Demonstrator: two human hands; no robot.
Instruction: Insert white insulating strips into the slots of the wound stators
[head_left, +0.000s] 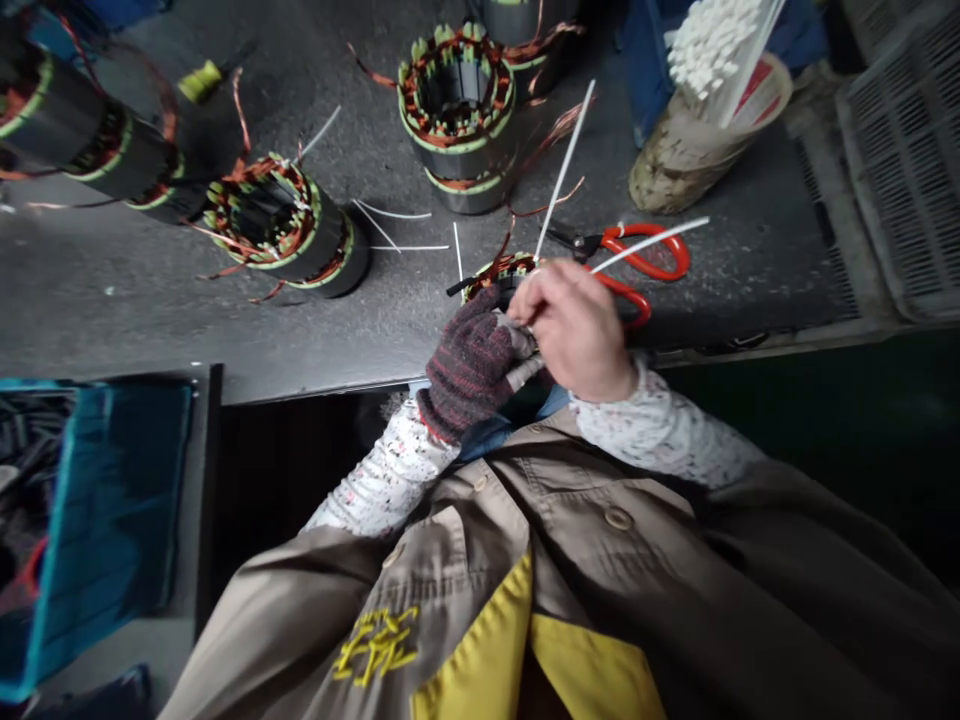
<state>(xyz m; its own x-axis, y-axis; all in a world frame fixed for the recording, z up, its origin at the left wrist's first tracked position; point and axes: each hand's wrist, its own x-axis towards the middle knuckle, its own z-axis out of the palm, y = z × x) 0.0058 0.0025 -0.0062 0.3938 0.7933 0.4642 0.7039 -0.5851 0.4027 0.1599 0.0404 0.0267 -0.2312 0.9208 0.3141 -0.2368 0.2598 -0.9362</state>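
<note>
At the bench's front edge, a motor stator (501,270) with copper windings and a green-yellow insulating rim is largely hidden behind my hands. My left hand (474,365), in a dark knitted glove with greyish fingertips, is closed against its near side. My bare right hand (574,325) is bent over its right side, thumb and fingertips pinched together; what they hold is hidden. A thin white tube (564,170) slants up from the rim beside my right knuckles. Another white tube (651,244) sticks out to the right, over red-handled scissors (649,250) lying beside my right hand.
Wound stators stand farther back (469,160) and to the left (330,230). Loose white tubes (409,247) lie between. A worn cylindrical holder (675,150) full of white tubes stands at the right, near a grey plastic crate (900,180). A blue bin (112,500) sits lower left.
</note>
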